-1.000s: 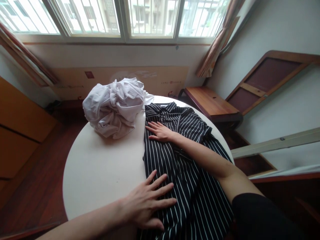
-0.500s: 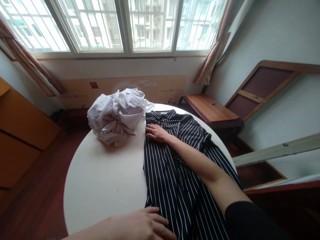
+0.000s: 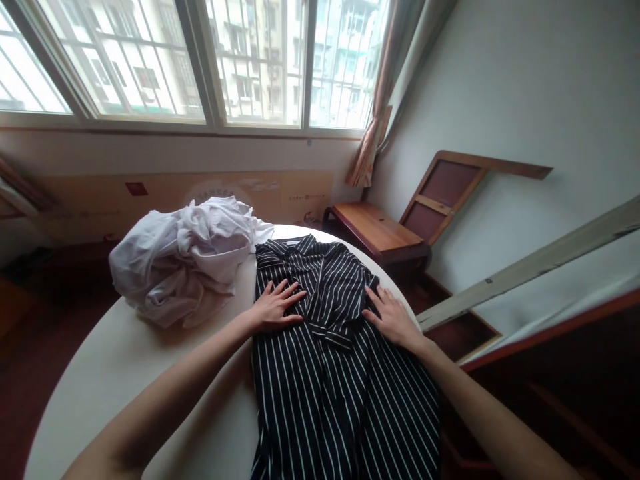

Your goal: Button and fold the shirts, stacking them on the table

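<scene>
A black garment with white stripes (image 3: 320,400), with a collar at its far end, lies on the white round table (image 3: 200,393). My left hand (image 3: 276,308) rests on its left part below the collar, fingers spread. On the right edge, my right hand (image 3: 393,317) lies with its fingers stretched out over the cloth. Between the hands, a sleeve is folded in across the front, its cuff edge showing. Neither hand grips anything. The garment's near end runs out of view at the bottom.
A heap of crumpled white cloth (image 3: 185,260) sits on the table's far left. Beyond the table on the right stands a low wooden bench (image 3: 377,227). Against the right wall are a wood-framed panel (image 3: 445,193) and a pale slanted bar (image 3: 530,267).
My left hand has come forward from the near edge onto the upper garment. My right hand has moved to the right edge, and the sleeve now lies further inward. The view has turned right.
</scene>
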A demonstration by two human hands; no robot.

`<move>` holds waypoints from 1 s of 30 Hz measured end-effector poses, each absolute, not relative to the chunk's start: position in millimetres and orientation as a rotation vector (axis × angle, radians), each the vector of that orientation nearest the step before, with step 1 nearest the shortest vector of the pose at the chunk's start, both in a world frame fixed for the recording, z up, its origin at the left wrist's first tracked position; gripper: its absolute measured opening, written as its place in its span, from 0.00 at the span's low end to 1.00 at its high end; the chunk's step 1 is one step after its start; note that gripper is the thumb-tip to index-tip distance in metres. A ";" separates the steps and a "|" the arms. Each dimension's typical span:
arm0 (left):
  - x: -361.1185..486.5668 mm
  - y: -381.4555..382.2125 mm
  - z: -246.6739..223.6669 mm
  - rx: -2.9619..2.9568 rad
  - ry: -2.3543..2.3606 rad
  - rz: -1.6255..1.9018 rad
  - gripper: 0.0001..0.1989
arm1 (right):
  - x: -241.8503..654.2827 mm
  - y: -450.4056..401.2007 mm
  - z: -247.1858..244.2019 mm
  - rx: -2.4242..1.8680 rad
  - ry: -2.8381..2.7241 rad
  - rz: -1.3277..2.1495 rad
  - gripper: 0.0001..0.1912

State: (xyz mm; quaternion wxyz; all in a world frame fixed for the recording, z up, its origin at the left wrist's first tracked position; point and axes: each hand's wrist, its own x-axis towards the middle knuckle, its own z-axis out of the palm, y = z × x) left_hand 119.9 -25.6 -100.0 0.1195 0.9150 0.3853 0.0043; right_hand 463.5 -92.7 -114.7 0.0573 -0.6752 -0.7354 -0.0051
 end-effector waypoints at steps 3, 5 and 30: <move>106.2 -13.8 -102.9 2.685 1.141 -0.089 0.38 | 443.5 -100.7 -120.5 -2.112 -2.298 0.016 0.34; 95.7 -7.4 -100.8 2.690 1.151 -0.137 0.38 | 425.7 -99.5 -119.7 -2.132 -2.295 0.011 0.34; 284.5 32.5 -62.9 2.651 1.177 0.376 0.33 | 457.7 -267.7 -67.5 -2.112 -1.503 0.822 0.40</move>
